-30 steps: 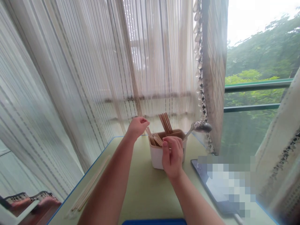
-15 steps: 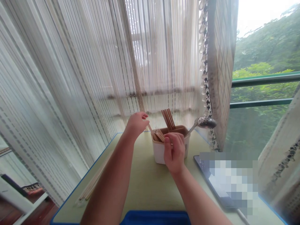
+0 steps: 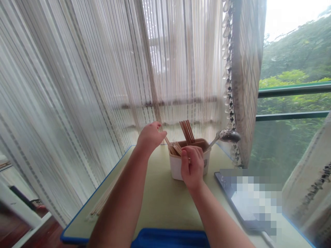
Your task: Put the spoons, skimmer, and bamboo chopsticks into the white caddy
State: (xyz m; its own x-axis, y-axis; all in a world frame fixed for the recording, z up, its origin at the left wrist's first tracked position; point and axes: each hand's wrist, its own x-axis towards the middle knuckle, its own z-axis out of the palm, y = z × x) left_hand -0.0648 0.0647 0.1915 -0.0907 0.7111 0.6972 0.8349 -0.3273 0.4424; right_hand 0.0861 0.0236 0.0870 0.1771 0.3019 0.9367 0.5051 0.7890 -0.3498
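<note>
A white utensil holder (image 3: 176,168) with a tan rim stands near the table's far edge. My left hand (image 3: 152,137) is at its left side, fingers closed around the upper end of thin light wooden chopsticks (image 3: 168,141) that slant into the holder. In front of the rim, my right hand (image 3: 192,166) is closed at the ends of a bundle of light chopsticks (image 3: 178,148); its fingers hide part of them. Several dark brown chopsticks (image 3: 187,131) stand upright at the back of the holder. A metal slotted ladle (image 3: 229,135) leans out on the right.
More light chopsticks (image 3: 104,199) lie on the left of the pale table (image 3: 165,206), partly behind my left forearm. A dark tablet (image 3: 232,196), partly blurred out, rests at the right. A blue object (image 3: 170,237) sits at the near edge. Sheer curtains (image 3: 103,69) hang behind.
The view has shifted slightly. My left hand's thumb and fingers have changed position a little at the chopsticks. My right hand stays by the holder's front.
</note>
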